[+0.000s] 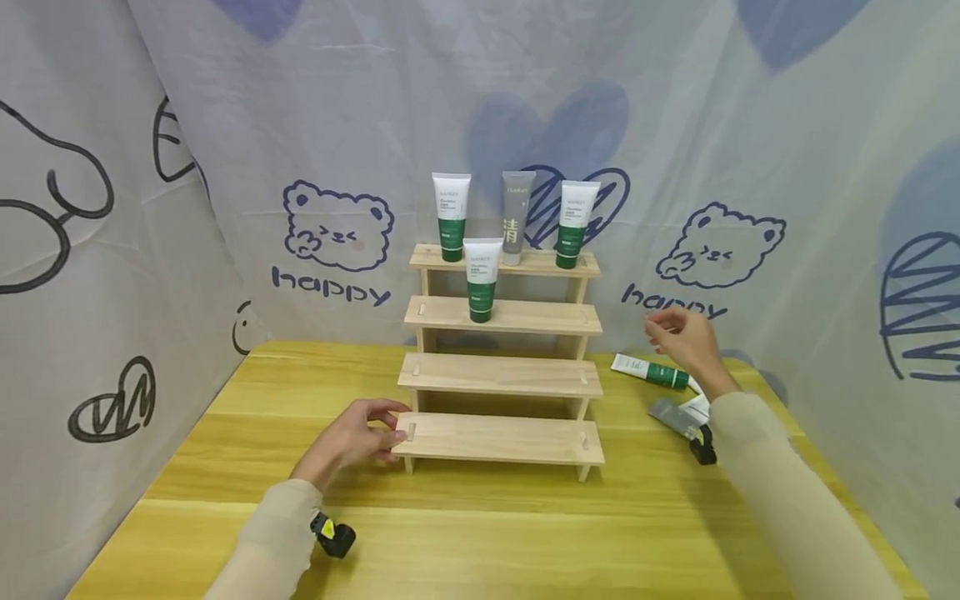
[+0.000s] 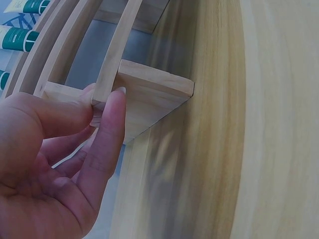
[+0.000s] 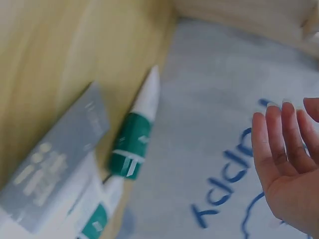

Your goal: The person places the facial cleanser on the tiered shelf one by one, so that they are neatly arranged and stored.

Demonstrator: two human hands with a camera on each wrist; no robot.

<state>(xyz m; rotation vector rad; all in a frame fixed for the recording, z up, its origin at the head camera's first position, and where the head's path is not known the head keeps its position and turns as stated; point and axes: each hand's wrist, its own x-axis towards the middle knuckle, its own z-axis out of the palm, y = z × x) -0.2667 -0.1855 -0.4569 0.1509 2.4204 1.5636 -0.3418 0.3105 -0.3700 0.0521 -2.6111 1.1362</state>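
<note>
A light wooden rack of stepped shelves (image 1: 501, 372) stands on the table. My left hand (image 1: 362, 431) pinches the left end of its lowest shelf board (image 2: 113, 62) between thumb and fingers. On the top shelf stand two white-and-green tubes (image 1: 452, 218) and a grey tube (image 1: 516, 218) between them. Another white-and-green tube (image 1: 482, 281) stands on the second shelf, left of its middle. My right hand (image 1: 684, 337) is raised at the right, holding nothing, with fingers extended in the right wrist view. Nearest it lies a white-and-green tube (image 3: 132, 144), beside a grey tube (image 3: 60, 154).
The yellow wood-grain table (image 1: 465, 542) is backed by a pale printed cloth (image 1: 352, 125) that also rises on both sides. More white tube (image 1: 697, 407) shows beside the lying grey one, partly covered by it. The two lower shelves are bare.
</note>
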